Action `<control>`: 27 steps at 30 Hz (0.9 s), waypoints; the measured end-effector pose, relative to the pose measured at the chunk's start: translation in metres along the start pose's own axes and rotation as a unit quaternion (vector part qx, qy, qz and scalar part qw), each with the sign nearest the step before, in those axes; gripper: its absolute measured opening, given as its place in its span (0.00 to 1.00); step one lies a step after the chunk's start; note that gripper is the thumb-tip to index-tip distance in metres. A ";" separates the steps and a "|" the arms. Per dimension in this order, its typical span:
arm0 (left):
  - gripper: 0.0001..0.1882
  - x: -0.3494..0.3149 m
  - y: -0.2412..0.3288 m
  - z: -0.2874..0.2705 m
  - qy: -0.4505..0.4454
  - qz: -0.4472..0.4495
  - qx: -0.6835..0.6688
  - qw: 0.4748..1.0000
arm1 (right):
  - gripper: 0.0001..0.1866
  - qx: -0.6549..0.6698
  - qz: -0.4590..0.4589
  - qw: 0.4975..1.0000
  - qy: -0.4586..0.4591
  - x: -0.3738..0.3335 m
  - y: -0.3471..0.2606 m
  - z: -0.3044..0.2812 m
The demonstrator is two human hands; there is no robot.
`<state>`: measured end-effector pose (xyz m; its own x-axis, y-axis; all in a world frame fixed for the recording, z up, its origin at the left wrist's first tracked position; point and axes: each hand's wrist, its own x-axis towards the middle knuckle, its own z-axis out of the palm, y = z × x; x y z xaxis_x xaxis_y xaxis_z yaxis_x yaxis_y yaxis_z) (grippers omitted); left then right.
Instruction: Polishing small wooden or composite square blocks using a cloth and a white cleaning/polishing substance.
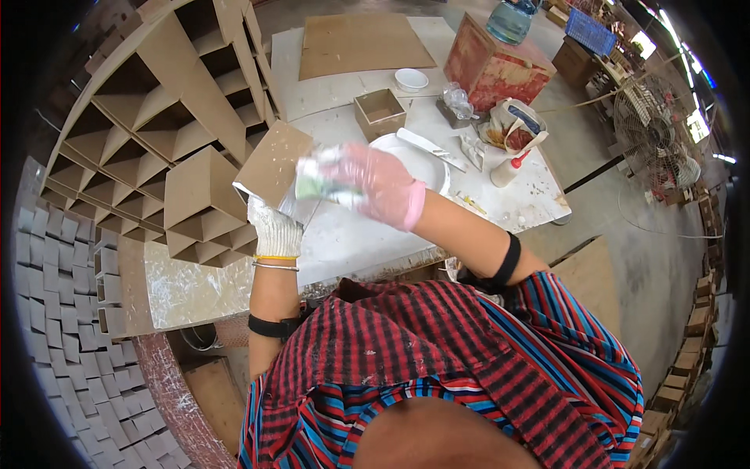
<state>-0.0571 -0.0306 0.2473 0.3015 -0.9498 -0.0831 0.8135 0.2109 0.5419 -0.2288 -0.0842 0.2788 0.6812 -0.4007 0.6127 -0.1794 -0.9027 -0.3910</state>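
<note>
In a white knit glove, my left hand (275,231) is closed under a small brown cardboard box (273,162), holding it tilted above the table. White shows along the box's lower edge. My right hand (375,187) wears a pink glove smeared with white and is closed round a pale green sponge (316,188). The sponge is at the right side of the box; motion blurs it, so contact is hard to judge. Behind the right hand lies a white round plate (430,173), partly hidden, with a white flat scraper (426,144) across its rim.
Stacked open cardboard boxes (207,191) rise at the left. The white-smeared table (344,246) carries an open box (380,113), a white bowl (411,79), a cardboard sheet (363,45), a red-capped bottle (509,169) and a bag (516,125). A fan (656,125) stands right.
</note>
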 end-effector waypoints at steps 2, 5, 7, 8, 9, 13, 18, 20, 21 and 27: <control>0.26 0.000 0.001 -0.003 -0.071 0.001 0.129 0.989 | 0.25 0.051 -0.091 0.995 0.007 0.000 0.011 -0.001; 0.27 -0.001 -0.002 -0.021 -0.032 -0.028 0.070 0.997 | 0.22 -0.024 -0.135 0.989 0.053 0.033 0.029 -0.003; 0.28 -0.002 -0.003 -0.023 -0.002 -0.033 0.015 0.999 | 0.14 0.143 -0.020 0.987 0.070 0.049 0.008 -0.015; 0.28 0.000 -0.005 -0.025 -0.004 -0.026 0.021 0.999 | 0.15 0.114 -0.035 0.990 0.078 0.050 0.007 -0.017; 0.28 0.001 -0.006 -0.026 -0.006 -0.019 0.028 0.999 | 0.15 0.086 -0.051 0.991 0.085 0.051 0.007 -0.018; 0.26 0.007 0.002 -0.031 -0.181 -0.067 -0.041 0.980 | 0.27 0.104 -0.115 0.988 -0.028 0.006 0.007 -0.010; 0.24 0.023 -0.006 -0.075 -0.228 -0.145 -0.127 0.954 | 0.26 0.099 -0.031 0.995 -0.010 0.042 0.013 -0.007; 0.24 0.025 -0.016 -0.082 -0.082 -0.107 -0.064 0.989 | 0.22 0.070 0.075 0.994 -0.034 0.070 0.013 -0.011; 0.24 0.025 -0.018 -0.083 -0.008 -0.086 -0.034 0.996 | 0.21 0.070 0.033 0.997 -0.009 0.069 0.012 -0.007; 0.24 0.013 -0.005 -0.058 0.044 -0.205 -0.021 0.977 | 0.20 -0.026 -0.129 0.984 -0.122 0.024 -0.023 0.007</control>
<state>-0.0286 -0.0302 0.1952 -0.0152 -0.9335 -0.3583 0.8941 -0.1731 0.4131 -0.2027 -0.0717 0.2978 0.8583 -0.1137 0.5004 -0.0104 -0.9788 -0.2045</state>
